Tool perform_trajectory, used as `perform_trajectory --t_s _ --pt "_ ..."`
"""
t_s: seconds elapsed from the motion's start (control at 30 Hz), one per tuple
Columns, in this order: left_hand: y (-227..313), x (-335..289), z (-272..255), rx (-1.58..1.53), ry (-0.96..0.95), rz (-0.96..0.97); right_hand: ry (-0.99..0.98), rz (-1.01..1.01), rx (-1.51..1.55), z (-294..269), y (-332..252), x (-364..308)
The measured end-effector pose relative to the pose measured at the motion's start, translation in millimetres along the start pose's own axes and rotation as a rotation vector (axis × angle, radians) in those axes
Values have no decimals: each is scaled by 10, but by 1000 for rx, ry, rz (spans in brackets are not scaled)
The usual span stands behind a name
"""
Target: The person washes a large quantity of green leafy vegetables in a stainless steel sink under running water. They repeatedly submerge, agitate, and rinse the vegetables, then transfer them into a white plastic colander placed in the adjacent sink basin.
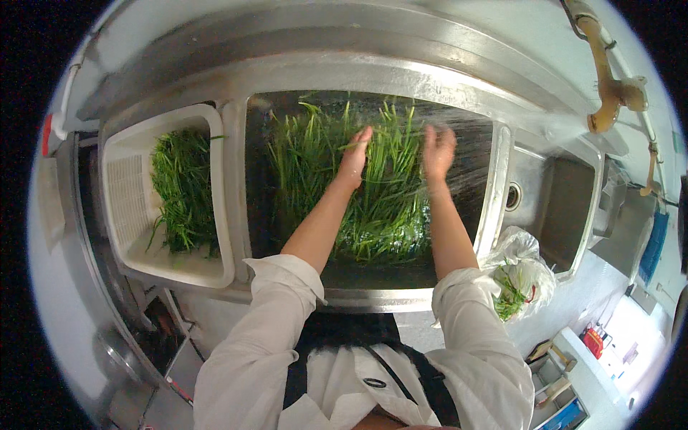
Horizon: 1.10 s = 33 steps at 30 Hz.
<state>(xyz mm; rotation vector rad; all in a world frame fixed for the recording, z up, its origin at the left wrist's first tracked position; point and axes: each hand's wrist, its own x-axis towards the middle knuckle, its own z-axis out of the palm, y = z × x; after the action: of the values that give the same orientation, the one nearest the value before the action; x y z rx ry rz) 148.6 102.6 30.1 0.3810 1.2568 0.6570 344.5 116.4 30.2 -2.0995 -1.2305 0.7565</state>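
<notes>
Long, thin leafy greens (383, 222) float in the water of the middle sink basin (459, 222), spread over most of its width. My left hand (355, 159) is among the stalks, its fingers stretched out and touching them. To the right, by the edge of the greens, my right hand (438, 152) is held with its fingers extended and a little blurred; nothing shows in its grasp. Spray crosses the basin from the right, around my right hand. Some fingers of my left hand are hidden from view.
A white plastic basket (129, 193) at the left holds more greens (183, 193). On the right is another steel basin (566, 201) with a drain. A clear plastic bag (534, 269) with greens inside sits at its near edge. A yellowish tap (609, 93) hangs at the upper right.
</notes>
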Motion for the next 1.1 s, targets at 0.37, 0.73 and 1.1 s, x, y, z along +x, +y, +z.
perform_trajectory --t_s 0.37,0.73,1.1 --pt "-903 267 57 142 -115 -280 -761 482 166 177 291 -948" --pt "167 -1539 379 -211 -141 338 -473 -158 457 -651 -906 -1583" --pt "1421 -2537 182 -53 -260 870 -250 -522 473 -1105 -2501 -1890"
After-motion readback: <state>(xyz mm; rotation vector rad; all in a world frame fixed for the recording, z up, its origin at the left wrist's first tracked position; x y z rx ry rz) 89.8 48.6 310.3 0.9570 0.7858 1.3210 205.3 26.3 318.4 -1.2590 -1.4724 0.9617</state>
